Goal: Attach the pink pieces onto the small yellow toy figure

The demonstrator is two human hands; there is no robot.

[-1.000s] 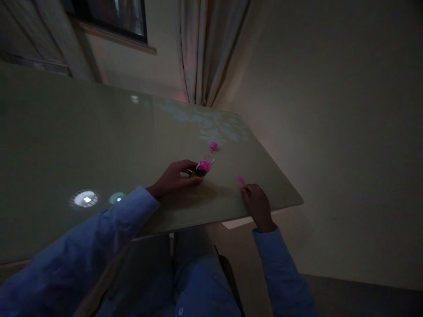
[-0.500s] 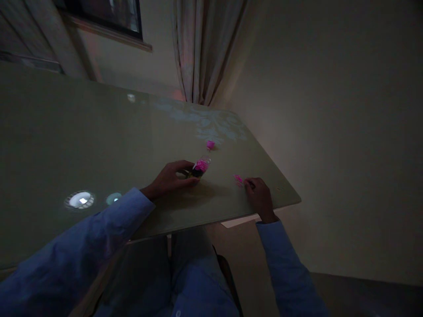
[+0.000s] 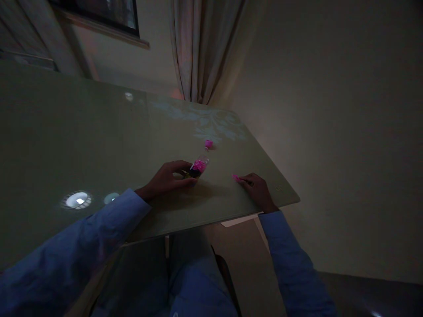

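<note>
My left hand (image 3: 167,179) grips a small clear bottle (image 3: 199,165) between thumb and fingers. The bottle is tilted, its clear end pointing up and to the right. Bright pink bits show inside it, above a dark band and a yellowish part by my fingers. To the right, my right hand (image 3: 257,189) rests low over the table with its fingers pinched together. Its fingertips touch a little heap of pink bits (image 3: 235,177) and cover part of it. Whether any bit is between the fingertips is too small to tell. Beyond the bottle stands a pink cap-like piece (image 3: 208,144).
The glossy pale-green table (image 3: 109,132) carries a leaf pattern near its far corner and reflections of lamps at left. Its front edge runs just above my lap. A curtain (image 3: 190,53) hangs behind it, and a bare wall (image 3: 330,132) rises to the right.
My right hand has shifted slightly left and its fingers now reach onto the pink heap, hiding more of it. My left hand still holds the bottle at about the same tilt.
</note>
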